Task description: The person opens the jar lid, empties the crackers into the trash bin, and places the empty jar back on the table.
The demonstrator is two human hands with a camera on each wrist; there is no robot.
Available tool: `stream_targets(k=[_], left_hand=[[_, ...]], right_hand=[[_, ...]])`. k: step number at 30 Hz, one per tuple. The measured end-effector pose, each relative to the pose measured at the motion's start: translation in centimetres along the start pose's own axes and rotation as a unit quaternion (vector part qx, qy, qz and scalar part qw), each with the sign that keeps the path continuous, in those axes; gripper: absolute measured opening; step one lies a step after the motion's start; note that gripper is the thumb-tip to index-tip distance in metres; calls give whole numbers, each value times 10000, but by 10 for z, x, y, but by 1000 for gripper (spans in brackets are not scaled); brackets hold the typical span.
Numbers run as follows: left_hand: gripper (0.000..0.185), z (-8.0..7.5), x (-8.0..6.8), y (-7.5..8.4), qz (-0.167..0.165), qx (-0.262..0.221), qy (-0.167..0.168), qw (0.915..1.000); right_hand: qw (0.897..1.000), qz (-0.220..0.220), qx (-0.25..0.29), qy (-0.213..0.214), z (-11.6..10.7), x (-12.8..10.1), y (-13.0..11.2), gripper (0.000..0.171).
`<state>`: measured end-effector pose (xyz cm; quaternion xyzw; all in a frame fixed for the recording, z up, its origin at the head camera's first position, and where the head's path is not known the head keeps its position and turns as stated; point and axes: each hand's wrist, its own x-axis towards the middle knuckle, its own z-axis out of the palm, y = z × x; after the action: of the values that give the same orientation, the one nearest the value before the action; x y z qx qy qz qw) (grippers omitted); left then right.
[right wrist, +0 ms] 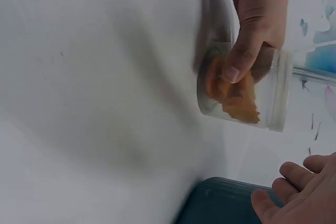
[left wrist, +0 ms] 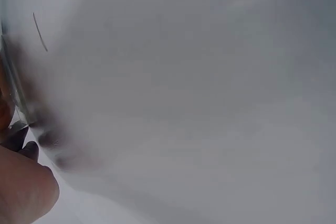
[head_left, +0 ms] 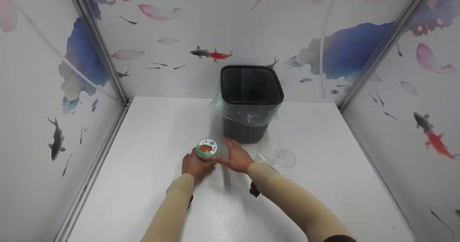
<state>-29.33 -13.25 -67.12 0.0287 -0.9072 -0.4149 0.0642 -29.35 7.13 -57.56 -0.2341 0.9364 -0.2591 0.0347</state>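
A clear round jar [head_left: 207, 149] has a printed lid with an orange fruit picture on a green and white label. Several orange pieces show through its wall in the right wrist view. My left hand [head_left: 196, 166] grips the jar [right wrist: 268, 85] around its side, with the thumb lying across the wall. Just right of the jar is my right hand [head_left: 235, 156], its fingers spread and the thumb near the lid. In the right wrist view, that right hand [right wrist: 304, 190] appears apart from the jar. The left wrist view catches only part of my left hand [left wrist: 26, 187] at its edge.
A dark bin [head_left: 244, 129] with a translucent liner bag [head_left: 248, 114] stands behind the hands, by the back wall. Right of my right hand are a clear empty container [head_left: 269, 152] and a clear round lid [head_left: 288, 158]. Printed walls enclose the white table [head_left: 151, 134].
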Motion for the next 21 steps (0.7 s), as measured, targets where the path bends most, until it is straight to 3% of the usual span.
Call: stream_targets(k=[8,15,21], left_hand=[[86,0,-1,4,133,95,8,9999],[77,2,2,0,673,656,48,9956],[74,1,3,0,713,828,92,9940]], right_hand=[[9989,224,391,-126,21,14,0,99],[9973,110,715,-127,29,19,-4,97],[9956,187,923,-22,40,27,-1,104]])
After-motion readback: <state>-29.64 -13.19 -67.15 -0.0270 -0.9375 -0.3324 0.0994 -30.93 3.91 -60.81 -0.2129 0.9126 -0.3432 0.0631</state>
